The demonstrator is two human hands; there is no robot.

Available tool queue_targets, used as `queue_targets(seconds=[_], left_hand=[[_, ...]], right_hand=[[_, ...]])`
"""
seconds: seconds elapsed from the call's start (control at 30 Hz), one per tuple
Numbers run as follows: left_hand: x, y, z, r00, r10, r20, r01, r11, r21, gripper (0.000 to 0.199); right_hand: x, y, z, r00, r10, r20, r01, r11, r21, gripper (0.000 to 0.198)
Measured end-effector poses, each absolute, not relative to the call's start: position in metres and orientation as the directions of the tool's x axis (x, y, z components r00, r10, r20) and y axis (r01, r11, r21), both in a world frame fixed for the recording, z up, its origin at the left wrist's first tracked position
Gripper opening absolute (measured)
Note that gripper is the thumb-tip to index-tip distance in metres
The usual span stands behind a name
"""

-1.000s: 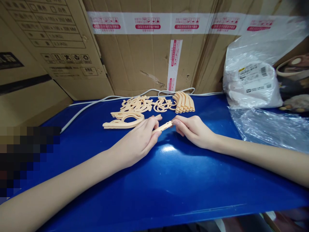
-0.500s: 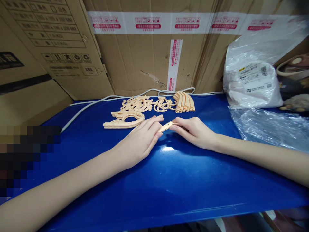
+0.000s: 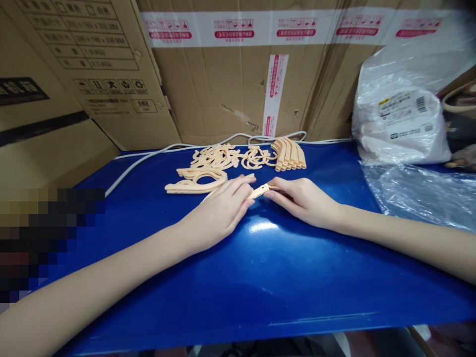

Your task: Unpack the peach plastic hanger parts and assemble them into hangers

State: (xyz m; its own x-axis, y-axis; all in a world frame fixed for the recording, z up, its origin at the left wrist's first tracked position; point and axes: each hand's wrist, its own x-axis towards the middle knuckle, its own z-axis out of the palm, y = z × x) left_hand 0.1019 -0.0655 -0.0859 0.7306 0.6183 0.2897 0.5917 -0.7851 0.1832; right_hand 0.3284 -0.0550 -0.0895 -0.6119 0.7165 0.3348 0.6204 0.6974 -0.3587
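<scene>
My left hand (image 3: 226,206) is closed around a beige plastic hanger arm (image 3: 259,192), and most of the piece is hidden under the fingers. The arm's slotted end points right, toward my right hand (image 3: 297,198). Thumb and fingers of that hand pinch a thin beige hanger part (image 3: 274,187) at this end; its shape is mostly covered. Just left of my left hand lie stacked beige folding hangers (image 3: 197,184). Behind the hands are a pile of loose beige hanger parts (image 3: 215,157), several curved hooks (image 3: 256,157) and a neat row of curved hanger arms (image 3: 290,154).
The blue tabletop (image 3: 260,277) carries everything. A white cable (image 3: 137,166) runs along its back edge. Cardboard boxes (image 3: 223,79) stand behind and at left. At right sit a white plastic package (image 3: 403,121) and a clear plastic bag (image 3: 420,193).
The whole view has shifted slightly, so things appear a little further right. Both hands keep their hold on the hanger parts with hardly any movement.
</scene>
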Motion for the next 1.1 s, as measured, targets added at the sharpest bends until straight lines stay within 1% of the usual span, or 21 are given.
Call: queue_targets(seconds=[0.17, 0.37, 0.63, 0.8, 0.93, 1.03, 1.1], left_hand=[[0.1011, -0.0644, -0.0868, 0.736, 0.612, 0.289, 0.589, -0.79, 0.173, 0.03], [0.1005, -0.0654, -0.0859, 0.734, 0.609, 0.3, 0.577, -0.793, 0.198, 0.028], [0.0997, -0.0652, -0.086, 0.739, 0.602, 0.303, 0.573, -0.798, 0.187, 0.029], [0.1, -0.0651, -0.0858, 0.736, 0.595, 0.323, 0.562, -0.803, 0.197, 0.028], [0.1005, -0.0653, -0.0864, 0.738, 0.586, 0.333, 0.553, -0.809, 0.197, 0.028], [0.1004, -0.0658, -0.0861, 0.743, 0.583, 0.328, 0.552, -0.812, 0.192, 0.031], [0.1001, -0.0661, -0.0853, 0.75, 0.58, 0.316, 0.545, -0.814, 0.201, 0.031]], right_hand=[[0.3277, -0.0561, -0.0892, -0.605, 0.731, 0.315, 0.643, 0.682, -0.348, 0.034], [0.3275, -0.0569, -0.0897, -0.601, 0.731, 0.323, 0.653, 0.682, -0.33, 0.035], [0.3264, -0.0577, -0.0896, -0.591, 0.739, 0.324, 0.678, 0.673, -0.297, 0.037], [0.3273, -0.0576, -0.0897, -0.598, 0.725, 0.342, 0.672, 0.686, -0.279, 0.037], [0.3283, -0.0573, -0.0888, -0.613, 0.713, 0.339, 0.645, 0.7, -0.307, 0.035], [0.33, -0.0571, -0.0885, -0.64, 0.69, 0.338, 0.614, 0.723, -0.316, 0.033], [0.3315, -0.0571, -0.0888, -0.657, 0.663, 0.359, 0.592, 0.748, -0.298, 0.032]])
